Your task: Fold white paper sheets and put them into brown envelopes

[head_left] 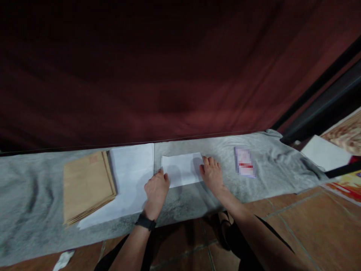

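Observation:
A folded sheet of white paper (pixel 182 171) lies flat on the grey cloth in front of me. My left hand (pixel 157 190) is closed at its lower left edge, thumb against the paper. At the right edge, my right hand (pixel 212 175) has its fingers curled and gripping the side. Left of the folded sheet are larger white sheets (pixel 132 180), close to my left hand. A stack of brown paper envelopes (pixel 87 184) partly covers them. Off to the right of my right hand lies a purplish packet with a red band (pixel 245 162), its details blurred.
The grey cloth (pixel 175 203) covers a long, narrow surface. A dark red curtain (pixel 175 75) hangs behind it. Dark poles (pixel 324 90) and a white board (pixel 324 152) stand at the right. Crumpled white tissue (pixel 64 259) lies on the tiled floor (pixel 304 222).

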Available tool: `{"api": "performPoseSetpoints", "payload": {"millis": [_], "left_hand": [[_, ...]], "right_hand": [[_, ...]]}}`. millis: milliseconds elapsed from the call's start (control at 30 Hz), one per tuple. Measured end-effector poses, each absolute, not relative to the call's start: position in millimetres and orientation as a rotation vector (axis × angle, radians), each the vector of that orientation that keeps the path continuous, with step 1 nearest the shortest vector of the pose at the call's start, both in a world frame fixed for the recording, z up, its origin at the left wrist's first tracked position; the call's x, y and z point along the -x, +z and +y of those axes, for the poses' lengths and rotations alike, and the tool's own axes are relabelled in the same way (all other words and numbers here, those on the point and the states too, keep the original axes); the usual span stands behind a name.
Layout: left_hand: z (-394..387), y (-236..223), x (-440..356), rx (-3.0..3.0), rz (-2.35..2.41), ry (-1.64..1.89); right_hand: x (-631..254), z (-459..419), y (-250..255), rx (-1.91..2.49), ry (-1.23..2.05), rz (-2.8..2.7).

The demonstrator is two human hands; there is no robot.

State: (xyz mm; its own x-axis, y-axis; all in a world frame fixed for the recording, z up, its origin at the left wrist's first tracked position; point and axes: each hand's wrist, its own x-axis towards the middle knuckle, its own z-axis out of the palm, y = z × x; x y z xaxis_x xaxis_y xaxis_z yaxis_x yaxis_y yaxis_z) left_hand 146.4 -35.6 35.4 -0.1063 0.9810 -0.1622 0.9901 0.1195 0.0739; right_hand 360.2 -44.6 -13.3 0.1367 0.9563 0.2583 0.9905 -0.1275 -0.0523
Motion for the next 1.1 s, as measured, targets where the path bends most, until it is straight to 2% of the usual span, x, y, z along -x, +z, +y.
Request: {"api": "performPoseSetpoints", "payload": {"millis": [167, 333, 600, 667, 767, 900, 967, 1100], "left_hand": [[-33, 35, -144, -1.982, 2.203, -0.118], [-31, 30, -142, -2.032, 2.175, -0.117], [-28, 28, -138, -2.023, 2.162, -0.132], [-29, 26, -139, -2.102, 2.185, -0.036], [-29, 20, -147, -2.351, 2.173, 0.296], [-20, -2, -173, -2.611, 1.776, 0.765], [-14, -20, -185, -2.622, 1.598, 0.833], [-6, -46, -192, -2.498, 1.613, 0.785]], "right_hand": [[-346, -42, -16, 1.958, -0.200, -1.972], [-320, -40, -22, 1.765, -0.028, -2.035], [-300, -40, -34, 1.803, 0.098, -2.156], [-300, -40, -35, 1.824, 0.109, -2.148], [-300, -41, -33, 1.825, 0.123, -2.143], [-302, -41, -27, 1.826, 0.156, -2.197], [-303, -41, -24, 1.829, 0.178, -2.248], [-303, -40, -24, 1.834, 0.183, -2.265]]}}
